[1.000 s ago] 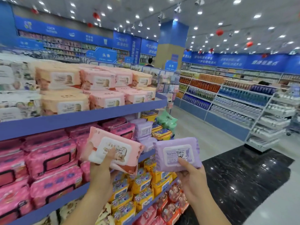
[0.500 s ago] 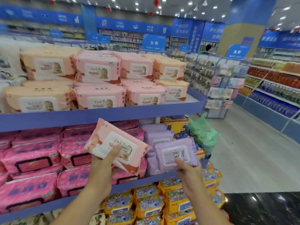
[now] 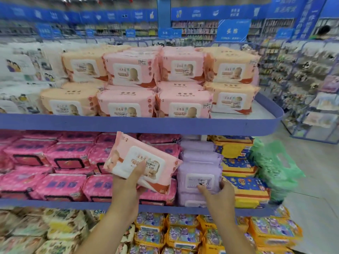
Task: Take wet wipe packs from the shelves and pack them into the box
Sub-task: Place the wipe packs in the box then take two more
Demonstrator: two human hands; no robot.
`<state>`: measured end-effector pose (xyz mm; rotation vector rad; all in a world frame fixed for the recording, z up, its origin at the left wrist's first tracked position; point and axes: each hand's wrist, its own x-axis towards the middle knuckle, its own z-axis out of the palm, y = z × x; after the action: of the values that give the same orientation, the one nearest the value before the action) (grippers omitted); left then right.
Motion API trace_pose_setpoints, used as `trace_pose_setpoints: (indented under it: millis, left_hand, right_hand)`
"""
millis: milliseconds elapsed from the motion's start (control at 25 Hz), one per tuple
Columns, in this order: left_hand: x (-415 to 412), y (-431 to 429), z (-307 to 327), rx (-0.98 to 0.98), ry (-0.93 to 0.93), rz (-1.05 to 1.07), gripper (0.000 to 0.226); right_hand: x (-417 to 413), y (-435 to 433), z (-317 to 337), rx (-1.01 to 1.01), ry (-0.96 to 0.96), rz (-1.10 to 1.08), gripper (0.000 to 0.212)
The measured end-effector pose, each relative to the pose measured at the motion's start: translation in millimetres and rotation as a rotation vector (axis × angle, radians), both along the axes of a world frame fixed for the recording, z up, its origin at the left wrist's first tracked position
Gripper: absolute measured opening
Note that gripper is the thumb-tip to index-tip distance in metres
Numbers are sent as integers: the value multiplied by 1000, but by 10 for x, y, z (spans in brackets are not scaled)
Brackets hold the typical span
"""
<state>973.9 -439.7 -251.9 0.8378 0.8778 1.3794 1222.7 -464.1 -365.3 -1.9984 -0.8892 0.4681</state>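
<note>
Left hand (image 3: 126,182) grips a glossy pink pack (image 3: 143,162); right hand (image 3: 218,197) pinches a soft lilac pack (image 3: 199,177).

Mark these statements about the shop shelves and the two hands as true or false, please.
1. The left hand holds a tilted pale pink soft plastic wipe pack. True.
2. The right hand grips a yellow pack. False: it grips a lilac soft plastic wipe pack at the middle shelf.
3. The blue top shelf carries stacked peach packs and pale pink packs. True.
4. The green plastic bags are at the shelves' left end. False: they are at the right end.
</note>
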Motion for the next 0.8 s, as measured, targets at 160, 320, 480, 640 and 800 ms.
trace_pose_setpoints:
  millis: [160,320,480,640,800]
  left_hand:
    - [41,-70,-23,22,-29,27,39]
    - [110,-127,12,-4,-71,45,36]
    - [224,-123,133,-5,-125,3,57]
    - [455,-125,403,37,-160,-55,69]
    - [500,-102,807,27,-188,-244,60]
  right_hand:
    - [36,-20,117,-99,-287,40,103]
    - [10,-53,276,-85,-418,34,92]
    - [-258,-94,792,232,-171,66,53]
    - [-684,-134,1555,398,679,404,24]
    - [-657,-69,1917,583,639,406,43]
